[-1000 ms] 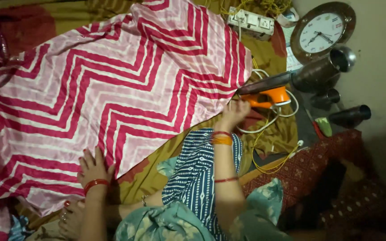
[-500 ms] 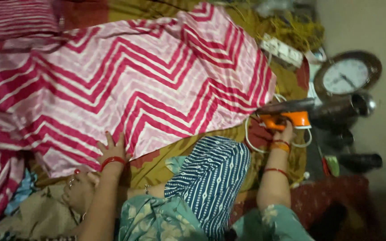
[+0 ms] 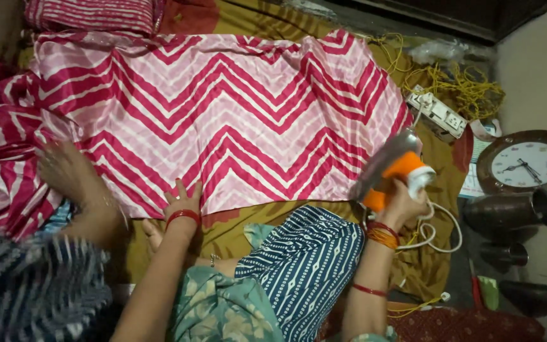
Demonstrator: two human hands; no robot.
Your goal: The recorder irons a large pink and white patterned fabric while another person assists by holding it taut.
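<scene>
At the far left, another person's hand [image 3: 64,171] lies flat on the bunched edge of the pink chevron cloth [image 3: 223,120], its sleeve blurred in the corner below. Just right of it, the person's left hand [image 3: 182,197] rests open, fingers spread and pressing the near hem of the same cloth against the mustard bedsheet [image 3: 223,231]; a red bangle circles the wrist. The cloth is spread out away from that palm, towards a folded striped bundle [image 3: 90,14] cut off by the top edge.

Further right, the right hand [image 3: 400,202] is closed around the orange handle of an electric iron [image 3: 390,168], lifted just above the cloth's right corner; the iron is smeared by motion, so its soleplate is hard to make out. A white cord [image 3: 441,231] loops down beside the wrist, and its far end is lost in the clutter. Above and right of the grip sits a white power strip [image 3: 438,114] by tangled yellow wire [image 3: 470,88].

Right of the iron hand lies a round wall clock [image 3: 527,163]. Below it a steel tumbler [image 3: 517,212] lies on its side, mouth to the right, its inside too dark to read. Two more dark vessels [image 3: 533,294] lie lower, the last partly cut by the frame.
</scene>
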